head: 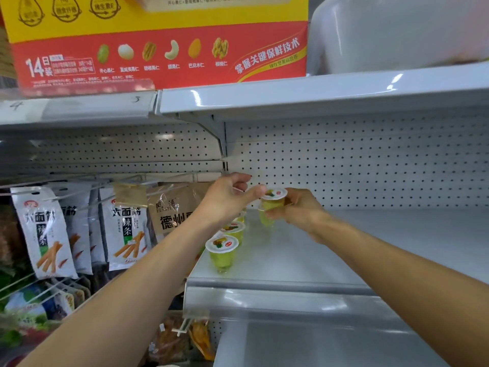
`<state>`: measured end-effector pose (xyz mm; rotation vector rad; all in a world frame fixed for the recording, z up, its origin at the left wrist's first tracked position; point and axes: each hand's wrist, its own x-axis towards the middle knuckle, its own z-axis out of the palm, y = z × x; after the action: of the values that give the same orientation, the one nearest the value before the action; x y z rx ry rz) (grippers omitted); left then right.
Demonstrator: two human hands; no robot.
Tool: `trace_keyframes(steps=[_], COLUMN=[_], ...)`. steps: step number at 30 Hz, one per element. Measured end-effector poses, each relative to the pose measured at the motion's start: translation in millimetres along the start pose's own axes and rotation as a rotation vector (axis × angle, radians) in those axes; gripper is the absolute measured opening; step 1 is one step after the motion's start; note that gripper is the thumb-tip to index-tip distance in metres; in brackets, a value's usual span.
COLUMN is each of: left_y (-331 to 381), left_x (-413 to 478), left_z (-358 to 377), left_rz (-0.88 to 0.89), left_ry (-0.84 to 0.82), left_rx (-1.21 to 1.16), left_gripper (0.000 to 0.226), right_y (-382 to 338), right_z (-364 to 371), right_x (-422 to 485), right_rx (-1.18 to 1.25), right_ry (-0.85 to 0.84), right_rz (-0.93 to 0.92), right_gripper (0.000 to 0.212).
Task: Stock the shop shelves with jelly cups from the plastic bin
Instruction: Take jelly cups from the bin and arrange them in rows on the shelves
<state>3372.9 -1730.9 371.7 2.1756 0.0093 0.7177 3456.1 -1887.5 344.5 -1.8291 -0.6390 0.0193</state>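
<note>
Near the front-left corner of the shelf (370, 247): front jelly cup (222, 254), upright, printed lid on, yellow-green inside. Farther in along the shelf's left edge: second jelly cup (234, 230), upright too, just behind the first; touching or apart, cannot tell. Deeper still, over the shelf's left part: held jelly cup (272, 203), upright, lid on top; base on the shelf or off it, unclear. Wrapped round its body from the shelf's middle side: right hand (301, 210), fingers curled about the cup wall. Over the shelf's left edge: left hand (230, 197), fingers loosely curled, thumb tip at the lid rim; pinching or merely touching, cannot tell. At the shelf's back: white pegboard (370, 160). Left of the shelf, hanging from hooks: snack packets (45, 231). Above the shelf, one board up: red and yellow carton (158, 41) toward the left, white tub (397, 33) toward the right.
</note>
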Motion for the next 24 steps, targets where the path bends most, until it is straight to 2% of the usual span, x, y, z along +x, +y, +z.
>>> trace_keyframes(steps=[4,7,14,22,24], left_y=[-19.7,-28.2,-36.6,-42.0,-42.3], left_x=[-5.0,-8.4,-14.9,-19.3,-21.5], left_z=[-8.8,-14.5,-18.6,-19.2,-20.3], left_rz=[-0.059,-0.079,-0.095,-0.107,-0.104], left_ry=[0.042,0.066,0.067,0.084,0.088], left_rx=[-0.013,-0.030,-0.030,-0.017,-0.017], left_gripper=[0.045,0.041,0.035,0.039,0.037], right_y=[27.7,37.5,39.7,39.6,37.5], right_z=[9.9,20.7,36.9,41.6,39.9], right_x=[4.6,7.4,24.3,27.7,24.1], right_rx=[-0.071,-0.122,-0.155,-0.202,-0.237], right_ry=[0.044,0.030,0.046,0.063,0.049], right_rz=[0.176,0.259,0.242,0.244,0.257], right_gripper=[0.025,0.033,0.045,0.045,0.038])
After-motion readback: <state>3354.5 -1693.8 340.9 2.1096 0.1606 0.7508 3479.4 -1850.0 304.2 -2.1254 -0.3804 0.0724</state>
